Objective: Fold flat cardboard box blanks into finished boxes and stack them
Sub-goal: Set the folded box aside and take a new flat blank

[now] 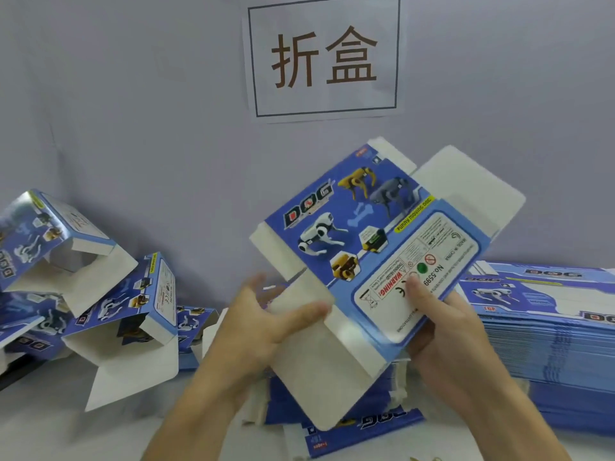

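I hold a blue box blank [352, 227] printed with robot dogs tilted up above the table, its white flaps spread at the top right and bottom. My left hand [263, 324] grips a white flap [299, 307] at the blank's lower left, thumb laid across it. My right hand [442, 324] pinches the lower right edge, thumb on the white warning label [409, 271]. A tall stack of flat blanks [545, 327] lies at the right. Folded boxes [83, 271] lean together at the left.
More flat blanks [349, 424] lie on the white table directly under my hands. A paper sign [324, 58] with two characters hangs on the grey wall behind. A dark strip [16, 371] runs along the table's left edge.
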Demonstrator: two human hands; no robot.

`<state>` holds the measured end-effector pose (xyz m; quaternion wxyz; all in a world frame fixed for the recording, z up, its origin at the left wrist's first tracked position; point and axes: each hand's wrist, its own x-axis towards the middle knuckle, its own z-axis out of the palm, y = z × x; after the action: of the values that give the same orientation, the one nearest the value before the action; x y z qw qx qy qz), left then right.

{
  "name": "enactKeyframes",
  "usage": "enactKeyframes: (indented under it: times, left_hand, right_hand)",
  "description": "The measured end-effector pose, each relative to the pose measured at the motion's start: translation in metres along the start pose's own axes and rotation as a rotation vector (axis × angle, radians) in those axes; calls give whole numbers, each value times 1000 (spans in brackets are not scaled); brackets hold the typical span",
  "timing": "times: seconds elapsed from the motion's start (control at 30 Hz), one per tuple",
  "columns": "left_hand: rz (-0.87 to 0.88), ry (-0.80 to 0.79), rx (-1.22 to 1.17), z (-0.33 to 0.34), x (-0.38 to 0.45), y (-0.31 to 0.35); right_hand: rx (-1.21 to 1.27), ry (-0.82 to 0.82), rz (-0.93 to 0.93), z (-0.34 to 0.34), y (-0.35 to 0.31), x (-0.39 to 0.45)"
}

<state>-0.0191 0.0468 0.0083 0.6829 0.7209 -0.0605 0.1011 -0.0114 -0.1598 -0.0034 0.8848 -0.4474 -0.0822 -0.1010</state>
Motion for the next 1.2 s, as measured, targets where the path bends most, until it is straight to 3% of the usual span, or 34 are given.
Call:
enactKeyframes:
  times: [0.1,0.2,0.27,0.33,0.4,0.53,0.7,0.83,0.97,1.2]
  left_hand:
    - [7,-205,-235,-6,-1,-5]
    - [130,-70,-138,0,1,-5]
    - [250,-1,-29,9,-1,-2]
    - [378,-34,85,18,-6,2]
    - [438,-70,137,23,-9,2]
    - [462,-128,163,26,-12,4]
    - [569,-73,147,30,-16,7]
    - [688,-46,206,27,-18,14]
    - [630,-147,224,26,-20,14]
    - [670,51,273,34,-8,-9]
  right_hand:
    - [-133,54,1,4,5,-1]
    - [-730,187,-106,5,5,0]
    - [-974,95,-214,14,6,-7]
    - [-946,-50,-253,21,11,-8]
    - [-855,-96,-252,20,15,-7]
    - [-785,-116,-294,13,3,-7]
    - [-696,-52,-233,8,-3,-7]
    - [-620,-157,-169,12,-13,-12]
    - [-615,-137,-148,10,-9,-9]
    - [-648,-16,-155,-2,8,3]
